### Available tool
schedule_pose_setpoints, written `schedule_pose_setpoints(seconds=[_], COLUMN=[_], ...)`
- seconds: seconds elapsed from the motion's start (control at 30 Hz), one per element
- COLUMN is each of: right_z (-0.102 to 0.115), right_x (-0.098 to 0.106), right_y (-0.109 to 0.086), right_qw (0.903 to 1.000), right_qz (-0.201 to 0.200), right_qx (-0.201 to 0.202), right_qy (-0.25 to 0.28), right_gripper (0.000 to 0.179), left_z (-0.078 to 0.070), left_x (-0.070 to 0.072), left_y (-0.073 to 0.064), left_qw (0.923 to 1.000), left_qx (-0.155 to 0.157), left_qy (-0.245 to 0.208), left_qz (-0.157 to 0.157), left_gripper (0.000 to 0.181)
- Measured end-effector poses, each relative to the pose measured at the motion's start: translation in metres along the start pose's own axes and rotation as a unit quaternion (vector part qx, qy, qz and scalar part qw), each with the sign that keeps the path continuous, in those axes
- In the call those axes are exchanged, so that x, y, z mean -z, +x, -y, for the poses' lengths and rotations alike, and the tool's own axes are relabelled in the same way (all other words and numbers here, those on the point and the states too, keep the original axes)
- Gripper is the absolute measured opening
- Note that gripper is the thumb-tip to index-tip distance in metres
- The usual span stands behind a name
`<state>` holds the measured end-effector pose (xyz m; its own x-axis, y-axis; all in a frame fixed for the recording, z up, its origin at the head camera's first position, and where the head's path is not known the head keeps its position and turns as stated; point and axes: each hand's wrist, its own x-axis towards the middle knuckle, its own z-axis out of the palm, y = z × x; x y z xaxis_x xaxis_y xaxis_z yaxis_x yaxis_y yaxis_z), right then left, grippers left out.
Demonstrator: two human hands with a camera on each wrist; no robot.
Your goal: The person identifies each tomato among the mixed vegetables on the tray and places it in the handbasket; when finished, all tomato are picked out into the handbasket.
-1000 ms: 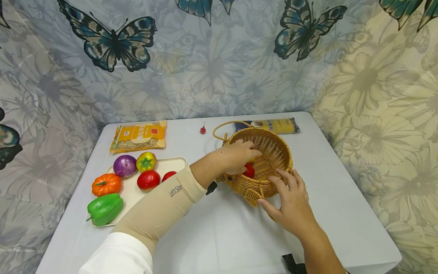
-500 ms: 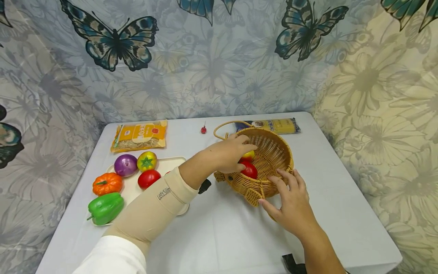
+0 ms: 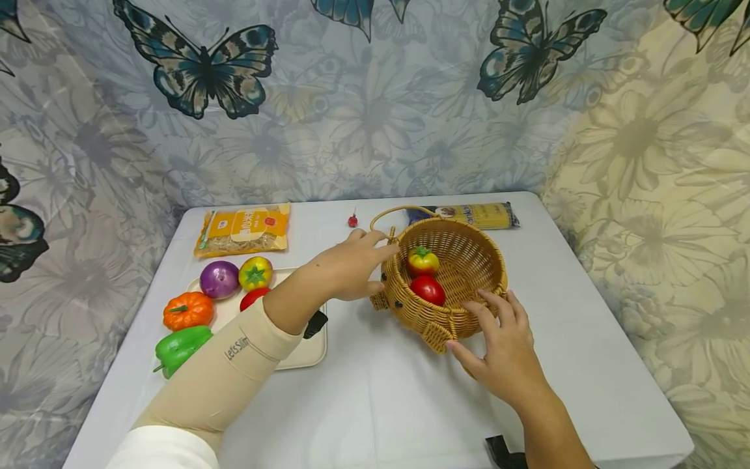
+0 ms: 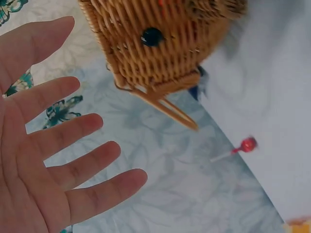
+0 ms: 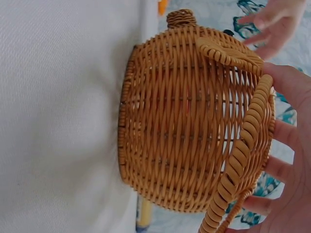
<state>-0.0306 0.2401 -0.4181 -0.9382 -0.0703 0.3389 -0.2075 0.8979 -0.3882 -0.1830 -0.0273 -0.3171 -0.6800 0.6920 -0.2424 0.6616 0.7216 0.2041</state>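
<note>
My left hand [image 3: 351, 267] is beside the left rim of the fish-shaped wicker basket [image 3: 477, 244], fingers spread and holding nothing. In the left wrist view its fingers [image 4: 95, 195] are apart from the basket's wall. My right hand [image 3: 506, 358] grips the basket's near right rim, fingertips inside and thumb outside. The right wrist view has that thumb [image 5: 286, 80] at the rim, near the coiled handle [image 5: 241, 145]. Inside the basket lie a red tomato [image 3: 428, 290] and a yellow-red tomato with a green top [image 3: 423, 260].
On the left a cream tray [image 3: 310, 352] bears a purple round vegetable [image 3: 219, 280], another yellow-red tomato [image 3: 256, 273], an orange pumpkin [image 3: 189, 311], a green bell pepper [image 3: 180, 348] and a half-hidden red tomato [image 3: 252, 298]. Behind are a grain bag [image 3: 243, 231], a lollipop [image 3: 353, 221] and a yellow-blue packet [image 3: 483, 215].
My left hand has drawn out of the basket to the left, leaving both tomatoes in full sight. My right hand has kept its place on the rim.
</note>
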Motion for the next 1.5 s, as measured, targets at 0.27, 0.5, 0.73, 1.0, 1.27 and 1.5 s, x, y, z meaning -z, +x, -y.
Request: schedule_pose_setpoints(seconds=[0.27, 0.5, 0.73, 1.0, 1.27, 1.5], right_z=[0.001, 0.001, 0.001, 0.002, 0.002, 0.003], right_x=[0.001, -0.001, -0.001, -0.001, -0.001, -0.001], right_y=[0.000, 0.001, 0.001, 0.000, 0.000, 0.001], right_qw=[1.0000, 1.0000, 1.0000, 1.0000, 0.9999, 1.0000], right_qz=[0.007, 0.005, 0.004, 0.005, 0.005, 0.002], right_qx=[-0.006, -0.003, -0.003, -0.007, -0.011, -0.009], right_qy=[-0.002, 0.000, 0.001, 0.000, 0.002, -0.002], right_gripper=[0.065, 0.065, 0.065, 0.065, 0.065, 0.066], left_z=[0.034, 0.058, 0.073, 0.088, 0.093, 0.094], left_x=[-0.018, -0.037, -0.055, -0.079, -0.090, -0.090], left_y=[-0.021, -0.034, -0.042, -0.045, -0.047, -0.050], left_qw=[0.9988, 0.9945, 0.9927, 0.9927, 0.9929, 0.9942], left_qx=[0.042, 0.090, 0.105, 0.095, 0.083, 0.074], left_qy=[0.003, -0.004, -0.001, -0.007, -0.011, -0.003], left_qz=[0.027, 0.054, 0.060, 0.073, 0.084, 0.079], left_gripper=[0.073, 0.072, 0.067, 0.062, 0.055, 0.050])
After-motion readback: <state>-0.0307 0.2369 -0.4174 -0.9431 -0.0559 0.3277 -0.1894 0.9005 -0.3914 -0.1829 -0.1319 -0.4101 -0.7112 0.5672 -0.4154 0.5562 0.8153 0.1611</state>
